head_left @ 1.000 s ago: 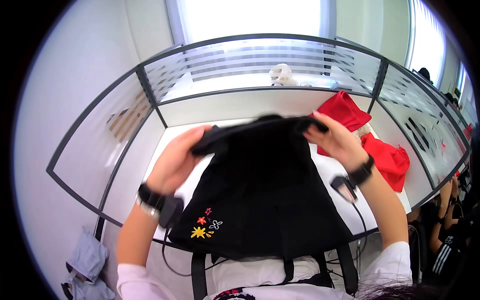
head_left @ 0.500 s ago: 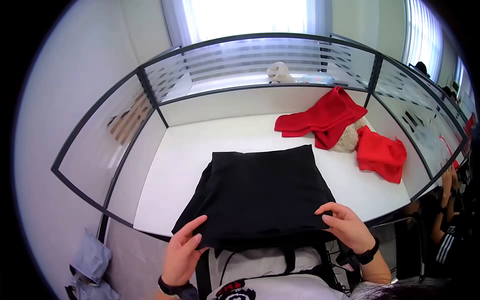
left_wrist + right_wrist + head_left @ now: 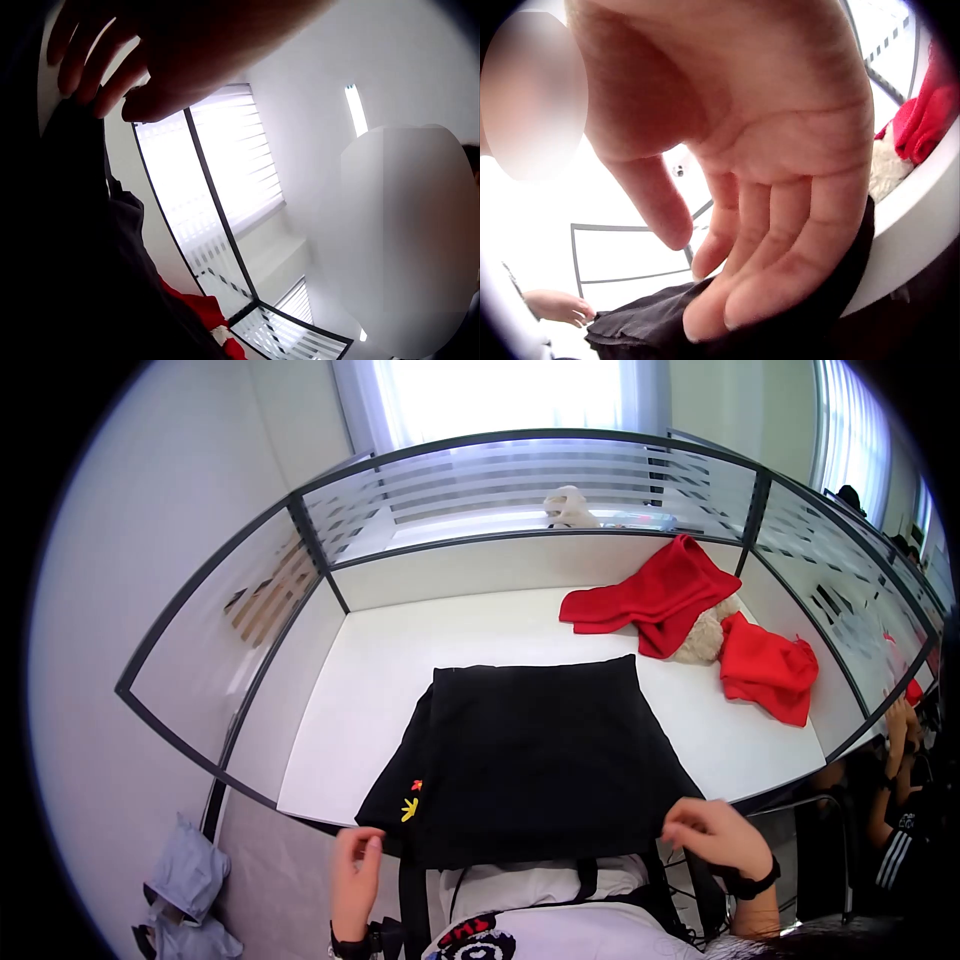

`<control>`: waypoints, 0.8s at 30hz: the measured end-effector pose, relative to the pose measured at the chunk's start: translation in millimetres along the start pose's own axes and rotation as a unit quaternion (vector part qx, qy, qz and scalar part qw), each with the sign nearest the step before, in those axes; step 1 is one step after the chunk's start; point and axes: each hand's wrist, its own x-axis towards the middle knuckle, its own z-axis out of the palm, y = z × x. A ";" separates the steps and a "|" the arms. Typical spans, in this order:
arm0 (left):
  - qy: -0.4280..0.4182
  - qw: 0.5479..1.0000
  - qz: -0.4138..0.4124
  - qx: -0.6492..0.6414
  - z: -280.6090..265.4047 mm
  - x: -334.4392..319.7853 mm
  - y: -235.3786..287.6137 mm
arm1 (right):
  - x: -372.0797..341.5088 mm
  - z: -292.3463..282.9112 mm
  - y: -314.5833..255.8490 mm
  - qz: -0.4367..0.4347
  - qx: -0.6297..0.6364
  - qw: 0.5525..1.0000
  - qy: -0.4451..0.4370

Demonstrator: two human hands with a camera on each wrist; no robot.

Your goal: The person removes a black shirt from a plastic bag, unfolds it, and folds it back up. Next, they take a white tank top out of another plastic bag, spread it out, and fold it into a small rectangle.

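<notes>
A folded black fabric garment with red and yellow flower motifs point(image 3: 535, 760) is laid at the white tabletop point(image 3: 375, 660)'s near edge, longer left to right; its near corners are flanked by left hand point(image 3: 354, 878) and right hand point(image 3: 722, 838), fingers loosely bent, nothing gripped, neither clearly nearer.

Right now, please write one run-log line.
black cloth: folded on white table | left hand: by near left corner | right hand: by near right corner
</notes>
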 end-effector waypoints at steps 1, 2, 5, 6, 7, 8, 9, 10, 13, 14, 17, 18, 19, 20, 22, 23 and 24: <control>0.059 0.997 0.014 0.055 -1.5 0.5 1.5 | -0.4 -5.3 1.1 0.012 0.024 0.999 0.035; 0.058 0.997 0.014 0.055 -2.0 2.2 1.2 | -2.6 -8.5 -5.2 0.028 0.016 0.997 0.075; 0.151 0.983 0.004 0.106 0.7 12.4 -8.8 | -1.8 -8.9 -10.2 -0.026 -0.115 0.974 0.196; 0.152 0.983 0.004 0.105 3.6 14.8 -11.8 | 0.2 -3.6 -11.1 -0.046 -0.125 0.965 0.228; 0.122 0.988 0.023 0.095 6.5 17.5 -8.6 | 2.9 1.3 -10.8 -0.055 -0.126 0.962 0.235; 0.091 0.991 0.042 0.085 7.9 20.3 -4.2 | 5.1 7.0 -11.3 -0.065 -0.127 0.960 0.242; 0.047 0.997 0.035 0.053 7.4 19.2 2.4 | 6.3 13.8 -13.7 -0.094 -0.162 0.954 0.235; 0.048 0.997 0.035 0.053 7.8 17.7 8.5 | 7.4 18.8 -17.0 -0.115 -0.189 0.955 0.199; 0.004 0.990 0.097 0.102 10.8 17.9 12.7 | 14.9 32.4 -24.4 -0.215 -0.232 0.936 0.157; 0.004 0.990 0.097 0.103 10.5 17.4 13.1 | 16.4 34.4 -25.5 -0.204 -0.283 0.928 0.130; 0.031 0.992 0.056 0.106 13.5 15.2 21.7 | 20.4 39.8 -19.9 -0.169 -0.397 0.900 0.067; 0.031 0.992 0.056 0.105 15.8 16.5 18.2 | 20.4 43.8 -23.6 -0.162 -0.417 0.892 0.061; 0.046 0.984 0.094 0.143 19.0 17.3 12.8 | 21.3 49.3 -21.5 -0.155 -0.425 0.890 0.059; 0.062 0.973 0.132 0.181 21.0 17.3 9.8 | 22.5 55.2 -17.5 -0.148 -0.434 0.887 0.058; 0.089 0.967 0.148 0.187 26.3 15.4 11.6 | 25.9 59.9 -12.9 -0.142 -0.439 0.884 0.072; 0.098 0.981 0.094 0.136 25.7 12.4 15.0 | 28.9 60.2 -8.4 -0.145 -0.446 0.879 0.089; 0.104 0.990 0.037 0.085 25.2 8.6 15.8 | 31.0 60.4 -3.4 -0.147 -0.452 0.873 0.105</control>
